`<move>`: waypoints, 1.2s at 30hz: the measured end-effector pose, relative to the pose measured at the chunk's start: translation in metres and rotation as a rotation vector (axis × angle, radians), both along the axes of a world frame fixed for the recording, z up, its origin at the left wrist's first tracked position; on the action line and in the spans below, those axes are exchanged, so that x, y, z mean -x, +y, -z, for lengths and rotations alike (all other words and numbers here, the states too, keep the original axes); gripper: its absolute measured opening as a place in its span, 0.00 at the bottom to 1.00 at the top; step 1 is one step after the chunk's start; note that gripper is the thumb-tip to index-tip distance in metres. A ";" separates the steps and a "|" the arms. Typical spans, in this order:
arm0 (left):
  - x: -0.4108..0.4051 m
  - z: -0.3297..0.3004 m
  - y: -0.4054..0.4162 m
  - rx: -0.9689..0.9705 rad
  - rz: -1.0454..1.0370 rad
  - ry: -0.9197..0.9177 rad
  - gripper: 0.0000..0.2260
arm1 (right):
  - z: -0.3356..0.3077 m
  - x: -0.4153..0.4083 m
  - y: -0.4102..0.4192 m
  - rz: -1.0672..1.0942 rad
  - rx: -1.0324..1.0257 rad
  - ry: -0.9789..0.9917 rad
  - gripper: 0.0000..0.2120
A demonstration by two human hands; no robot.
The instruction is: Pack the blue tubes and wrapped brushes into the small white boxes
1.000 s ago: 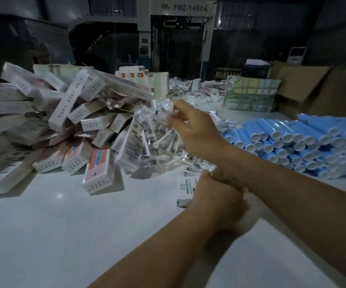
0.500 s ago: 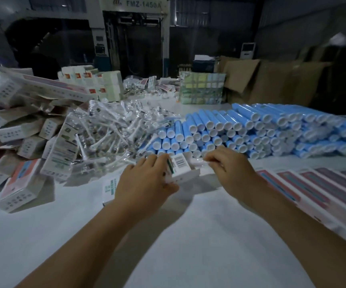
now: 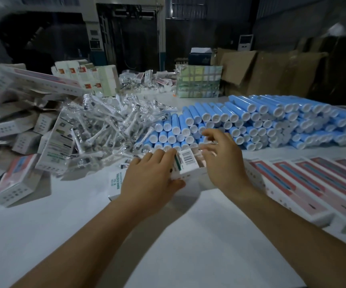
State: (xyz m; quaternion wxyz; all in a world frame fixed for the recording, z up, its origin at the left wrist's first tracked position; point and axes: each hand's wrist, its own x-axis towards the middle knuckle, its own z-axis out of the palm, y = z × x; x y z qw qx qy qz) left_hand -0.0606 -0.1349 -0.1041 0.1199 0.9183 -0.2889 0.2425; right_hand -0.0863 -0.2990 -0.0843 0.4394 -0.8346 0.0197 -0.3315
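right hand [image 3: 223, 161] lifted off small white box [image 3: 185, 163], fingers now spread, loosely open

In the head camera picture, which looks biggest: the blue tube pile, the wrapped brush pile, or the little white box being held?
1. Blue tube pile
2. Wrapped brush pile
3. Little white box, held by the left hand

The box looks smallest, though it is nearest.

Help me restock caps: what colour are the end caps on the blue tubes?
White, on the blue tubes; head view.
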 end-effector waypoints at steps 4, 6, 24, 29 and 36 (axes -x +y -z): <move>-0.004 0.004 -0.004 0.015 -0.069 -0.059 0.32 | 0.001 -0.001 0.013 -0.313 -0.214 0.146 0.26; -0.007 0.004 -0.003 0.032 -0.097 -0.062 0.32 | 0.001 -0.002 0.010 -0.338 -0.329 0.149 0.26; -0.014 0.000 0.005 0.100 -0.142 -0.011 0.33 | 0.006 0.008 -0.007 0.043 -0.224 -0.130 0.10; -0.014 0.002 0.004 0.076 -0.157 -0.025 0.33 | 0.014 0.007 0.006 -0.037 -0.218 -0.015 0.11; -0.009 0.005 0.001 0.037 -0.145 -0.099 0.31 | 0.020 0.010 0.018 -0.164 -0.283 0.024 0.16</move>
